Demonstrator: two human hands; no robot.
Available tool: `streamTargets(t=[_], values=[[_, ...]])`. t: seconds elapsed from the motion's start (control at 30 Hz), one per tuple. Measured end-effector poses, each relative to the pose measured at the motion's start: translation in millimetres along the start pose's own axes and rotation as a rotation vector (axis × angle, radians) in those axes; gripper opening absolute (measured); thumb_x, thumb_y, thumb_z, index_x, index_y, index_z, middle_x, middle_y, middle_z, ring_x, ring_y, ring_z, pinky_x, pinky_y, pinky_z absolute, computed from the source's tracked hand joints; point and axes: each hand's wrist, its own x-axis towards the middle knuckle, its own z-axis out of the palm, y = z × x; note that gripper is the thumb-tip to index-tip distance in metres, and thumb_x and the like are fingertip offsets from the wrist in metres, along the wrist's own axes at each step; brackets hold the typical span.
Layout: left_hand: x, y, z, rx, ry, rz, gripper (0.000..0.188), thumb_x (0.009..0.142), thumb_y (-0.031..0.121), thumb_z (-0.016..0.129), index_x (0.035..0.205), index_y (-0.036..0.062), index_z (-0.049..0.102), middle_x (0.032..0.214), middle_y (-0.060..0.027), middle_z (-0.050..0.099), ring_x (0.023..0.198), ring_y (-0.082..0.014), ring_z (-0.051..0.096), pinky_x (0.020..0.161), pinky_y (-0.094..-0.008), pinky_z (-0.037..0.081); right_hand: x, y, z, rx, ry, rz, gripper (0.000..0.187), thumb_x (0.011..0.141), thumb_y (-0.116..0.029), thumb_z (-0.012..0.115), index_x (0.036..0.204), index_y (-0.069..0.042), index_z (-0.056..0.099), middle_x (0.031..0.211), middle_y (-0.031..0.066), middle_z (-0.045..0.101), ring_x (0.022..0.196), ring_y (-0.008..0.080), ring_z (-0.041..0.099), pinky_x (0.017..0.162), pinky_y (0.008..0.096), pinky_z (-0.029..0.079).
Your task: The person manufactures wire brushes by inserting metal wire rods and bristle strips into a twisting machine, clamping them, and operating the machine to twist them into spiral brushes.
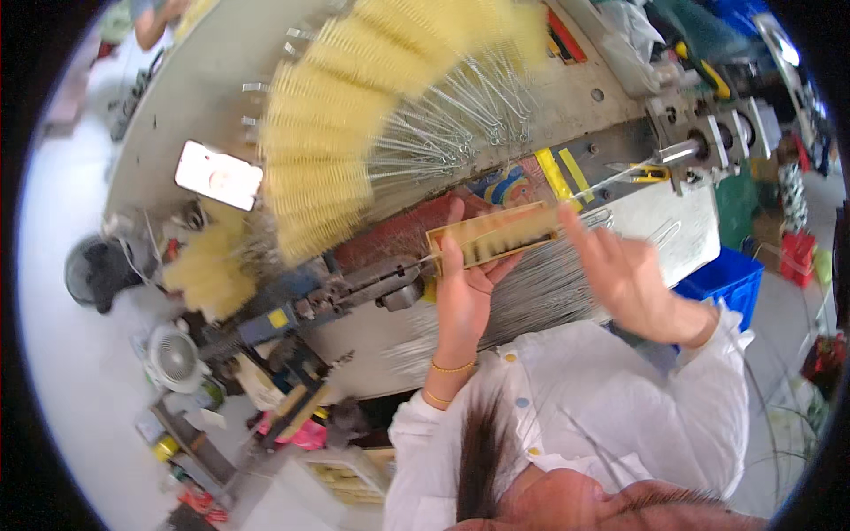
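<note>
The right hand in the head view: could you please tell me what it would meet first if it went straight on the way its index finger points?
Most likely the yellow strip, just ahead of the right hand; depth is unclear, so the thin wire may come first.

Narrow orange-rimmed tray [500, 215], slanting up rightward, pale yellow bristles [513, 232] inside

Lit phone [218, 175] — white fan [173, 357] — blue bin [726, 281]
</note>
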Motion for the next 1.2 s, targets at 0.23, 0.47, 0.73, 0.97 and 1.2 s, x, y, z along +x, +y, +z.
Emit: streamTargets(t=[0.23, 0.47, 0.73, 0.97, 1.2], values=[[-5, -3, -9, -0.092, -0.231, -0.109, 0.059, 0.094, 0.039, 0.042, 0.136, -0.0008, 0.03, 0.133, -0.0168, 0.043, 0.121, -0.0305, 0.046, 0.105, -0.0425, 0.033, -2, 21, -9, 0.498, 0.576, -0.016, 0.029, 0.074, 0.012, 0.056, 0.102, 0.003, 0.055, 0.072, 0.0087, 0.058, 0.059, 0.0221, 0.057, 0.051, 0.0288, 0.044], [-129, 121, 29, 0.26, -0.656, 0.745, 0.034, 0.089, 0.02, 0.044, 0.115, -0.0011, 0.051, 0.111, -0.0162, 0.057, 0.094, -0.03, 0.053, 0.079, -0.0401, 0.041, -27, 2, 53, 0.797, -0.011, 0.242, 0.026, 0.068, 0.001, 0.066, 0.092, -0.003, 0.056, 0.078, 0.0117, 0.06, 0.069, 0.031, 0.059, 0.063, 0.0344, 0.049], [-230, 125, 104, 0.638, -0.323, 1.296, 0.043, 0.092, 0.023, 0.039, 0.134, 0.0207, 0.03, 0.068, -0.004, 0.035, 0.063, -0.0152, 0.039, 0.085, -0.0613, 0.034, 18, -88, 129, 1.031, 0.293, 0.162, 0.045, 0.084, -0.009, 0.056, 0.125, -0.005, 0.041, 0.094, 0.0194, 0.06, 0.085, 0.037, 0.059, 0.071, 0.0447, 0.048], [-270, 128, 96, 0.74, -0.115, 1.242, 0.051, 0.095, 0.029, 0.031, 0.143, 0.0328, 0.015, 0.084, -0.0041, 0.037, 0.07, -0.0202, 0.038, 0.062, -0.0422, 0.033, 22, -57, 5, 1.183, 0.001, -0.218, 0.043, 0.089, -0.023, 0.051, 0.127, -0.004, 0.041, 0.105, 0.0191, 0.057, 0.096, 0.0349, 0.057, 0.08, 0.0413, 0.048], [-249, 160, 58, 0.825, -0.302, 1.3, 0.052, 0.095, 0.036, 0.027, 0.143, 0.0325, 0.008, 0.097, -0.0053, 0.04, 0.077, -0.0217, 0.041, 0.061, -0.0398, 0.031, 45, -116, 108, 0.828, -0.123, -0.387, 0.031, 0.081, -0.017, 0.055, 0.111, -0.007, 0.054, 0.102, 0.0106, 0.059, 0.099, 0.0319, 0.056, 0.082, 0.0392, 0.047]])
